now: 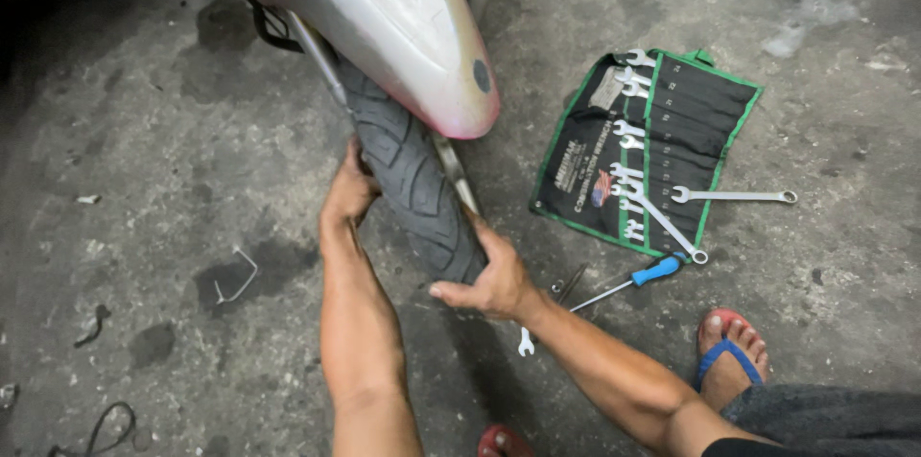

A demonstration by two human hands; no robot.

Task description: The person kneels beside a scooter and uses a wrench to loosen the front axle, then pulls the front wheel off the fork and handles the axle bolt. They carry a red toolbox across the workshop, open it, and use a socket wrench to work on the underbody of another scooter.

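— On the tyre (413, 179), what are the hands doing?
— Left hand (347, 190) and right hand (487, 277) are gripping its sides, fingers wrapped, under the mudguard (403, 25).
— Right of the tyre?
— A wrench roll (643, 150) and a screwdriver (633, 281) are lying on stained concrete floor (144, 131).

The light is dim and even, cool in tone, with no hard-edged shadows on the concrete floor (144, 131). The far left corner falls into near-black. A soft sheen runs along the pale fender (403, 25) — the brightest surface in view — and the wrenches (734, 195) at right glint faintly. Detail is slightly smeared and grainy throughout, softer toward the near edge, and the wide lens bends lines a little at the borders.
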